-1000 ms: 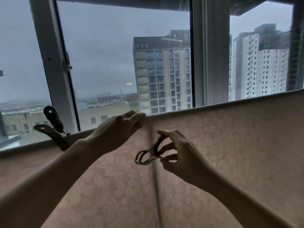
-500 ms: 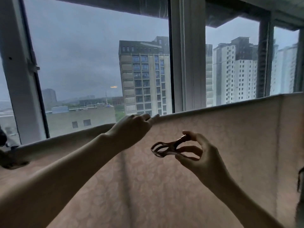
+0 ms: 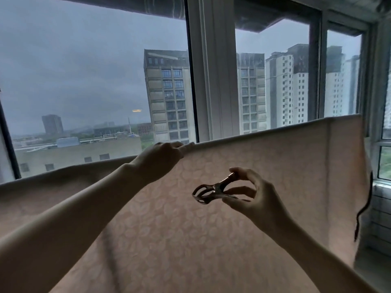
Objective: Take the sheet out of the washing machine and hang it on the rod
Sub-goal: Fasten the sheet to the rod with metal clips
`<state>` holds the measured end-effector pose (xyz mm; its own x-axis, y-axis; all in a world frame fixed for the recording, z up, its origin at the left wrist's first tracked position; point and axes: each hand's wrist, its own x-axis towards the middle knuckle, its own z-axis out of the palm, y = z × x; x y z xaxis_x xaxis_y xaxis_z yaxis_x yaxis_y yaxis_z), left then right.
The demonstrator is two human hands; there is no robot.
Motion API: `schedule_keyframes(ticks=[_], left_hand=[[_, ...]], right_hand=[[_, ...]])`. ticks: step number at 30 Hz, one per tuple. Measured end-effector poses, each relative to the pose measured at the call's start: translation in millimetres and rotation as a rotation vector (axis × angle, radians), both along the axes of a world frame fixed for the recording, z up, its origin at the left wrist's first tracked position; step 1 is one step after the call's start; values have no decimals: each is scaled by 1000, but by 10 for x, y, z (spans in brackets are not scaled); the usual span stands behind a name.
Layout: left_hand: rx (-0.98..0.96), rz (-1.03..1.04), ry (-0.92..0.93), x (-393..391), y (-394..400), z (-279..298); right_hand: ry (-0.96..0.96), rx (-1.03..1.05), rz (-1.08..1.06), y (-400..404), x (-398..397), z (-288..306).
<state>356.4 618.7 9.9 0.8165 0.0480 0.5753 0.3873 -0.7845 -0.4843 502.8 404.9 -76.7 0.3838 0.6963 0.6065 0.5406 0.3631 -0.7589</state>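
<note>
No text, label, brand, number or sign can be read anywhere in the view. The patterned sheet point(image 3: 264, 166) carries only a woven leaf-like motif with no lettering, and the metal clip point(image 3: 209, 190) shows no marking. The buildings point(image 3: 169, 98) outside the window bear no legible signs.
</note>
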Motion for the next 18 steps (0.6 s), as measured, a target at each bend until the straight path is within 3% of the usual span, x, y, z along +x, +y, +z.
schedule_keyframes(ticks=[5,11,18], left_hand=[[12,55,8,231,-90,7],[248,166,61,356,-66,-68],[348,92,63,733,-144,-80]], right_hand=[[-11,36,7,-90,304,-82],[6,51,-33,-158,588,-104],[27,61,-63,-197,845,-211]])
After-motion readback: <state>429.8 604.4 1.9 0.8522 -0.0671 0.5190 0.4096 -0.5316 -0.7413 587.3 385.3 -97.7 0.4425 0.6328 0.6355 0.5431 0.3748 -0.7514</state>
